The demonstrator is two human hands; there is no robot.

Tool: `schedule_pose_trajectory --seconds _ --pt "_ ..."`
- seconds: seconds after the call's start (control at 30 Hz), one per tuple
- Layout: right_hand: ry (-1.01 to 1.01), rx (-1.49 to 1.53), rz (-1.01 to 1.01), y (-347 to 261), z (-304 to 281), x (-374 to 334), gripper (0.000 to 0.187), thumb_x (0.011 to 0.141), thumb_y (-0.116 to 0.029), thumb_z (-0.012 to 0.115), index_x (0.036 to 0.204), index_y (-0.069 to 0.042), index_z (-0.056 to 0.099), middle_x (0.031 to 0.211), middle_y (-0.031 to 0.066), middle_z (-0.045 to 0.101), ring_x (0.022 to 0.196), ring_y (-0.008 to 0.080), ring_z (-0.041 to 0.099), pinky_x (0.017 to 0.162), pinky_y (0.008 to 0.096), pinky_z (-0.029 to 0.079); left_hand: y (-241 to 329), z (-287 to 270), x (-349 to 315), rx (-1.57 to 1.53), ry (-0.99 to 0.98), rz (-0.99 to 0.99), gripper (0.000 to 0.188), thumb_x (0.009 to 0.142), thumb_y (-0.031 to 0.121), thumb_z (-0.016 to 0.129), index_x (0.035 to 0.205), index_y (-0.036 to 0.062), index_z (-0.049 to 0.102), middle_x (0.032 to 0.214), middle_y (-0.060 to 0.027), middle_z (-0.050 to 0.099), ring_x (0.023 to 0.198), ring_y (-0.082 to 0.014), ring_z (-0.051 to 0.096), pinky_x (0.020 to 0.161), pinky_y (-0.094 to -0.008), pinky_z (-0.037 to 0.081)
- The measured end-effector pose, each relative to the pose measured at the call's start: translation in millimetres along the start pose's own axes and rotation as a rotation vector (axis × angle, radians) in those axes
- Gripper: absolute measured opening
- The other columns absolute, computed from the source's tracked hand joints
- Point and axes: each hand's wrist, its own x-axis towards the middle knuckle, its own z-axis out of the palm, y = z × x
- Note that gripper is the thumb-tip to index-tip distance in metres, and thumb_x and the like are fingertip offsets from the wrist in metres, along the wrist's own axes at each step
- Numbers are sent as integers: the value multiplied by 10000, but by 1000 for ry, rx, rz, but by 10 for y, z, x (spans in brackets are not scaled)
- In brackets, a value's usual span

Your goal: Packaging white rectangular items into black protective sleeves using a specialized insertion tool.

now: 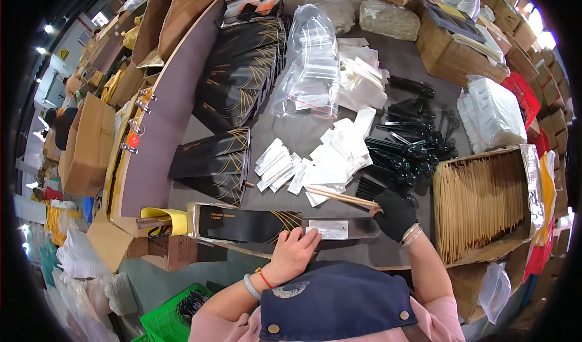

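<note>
In my black-gloved right hand (394, 216) is a pair of wooden chopsticks (342, 197), gripped near one end and pointing left over the table. My bare left hand (295, 252) is closed at the right end of a printed black paper sleeve (248, 224), at the table's near edge. Its fingertips touch the left end of a small white packet (328, 229), which lies on a dark strip (364, 227) running right from the sleeve. The thumb is partly hidden. Beyond my hands lie loose white packets (339, 151) and a heap of black plastic cutlery (406, 148).
Stacked black sleeves (236, 81) line the left side. A clear bag of white packets (315, 63) lies farther back. An open carton of chopsticks (482, 205) stands right, below wrapped white packs (494, 112). A low purple wall (163, 118) bounds the left; a green basket (173, 318) sits below.
</note>
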Motion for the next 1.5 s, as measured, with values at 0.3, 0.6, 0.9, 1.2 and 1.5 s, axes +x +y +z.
schedule_pose_trajectory --seconds 0.3,0.6,0.9,1.2,1.5 --pt "-487 332 110 -25 171 94 239 842 -319 670 900 -88 693 800 150 672 732 318 648 667 405 488 -443 -141 -12 -214 -9 -291 744 631 308 837 1271 68 542 1332 -90 500 1268 -341 390 1088 -531 254" --pt "-70 179 0 -271 386 42 289 780 -298 741 1004 -119 710 782 121 633 755 302 620 649 404 480 -450 -74 60 -251 -52 -221 793 614 318 852 1287 46 532 1308 -96 505 1230 -311 420 1091 -525 254" --pt "-104 -192 -215 295 278 -446 421 778 -183 722 1189 -247 655 813 46 631 735 256 599 628 393 484 -453 -70 102 -306 45 -171 761 585 291 853 1237 27 563 1279 -99 523 1165 -312 452 1051 -477 323" --pt "26 300 -201 -241 720 -269 149 800 -107 704 945 -74 692 850 130 658 776 302 626 688 376 508 -201 -26 307 -285 31 -108 721 584 219 843 1223 36 565 1257 -89 524 1153 -308 461 1006 -442 370" --pt "17 448 41 -550 800 -227 461 690 -277 809 1053 -92 594 1003 121 609 899 325 587 825 383 471 -240 58 453 -193 108 -3 664 620 202 805 1239 118 580 1175 -89 524 1055 -295 484 908 -428 402"
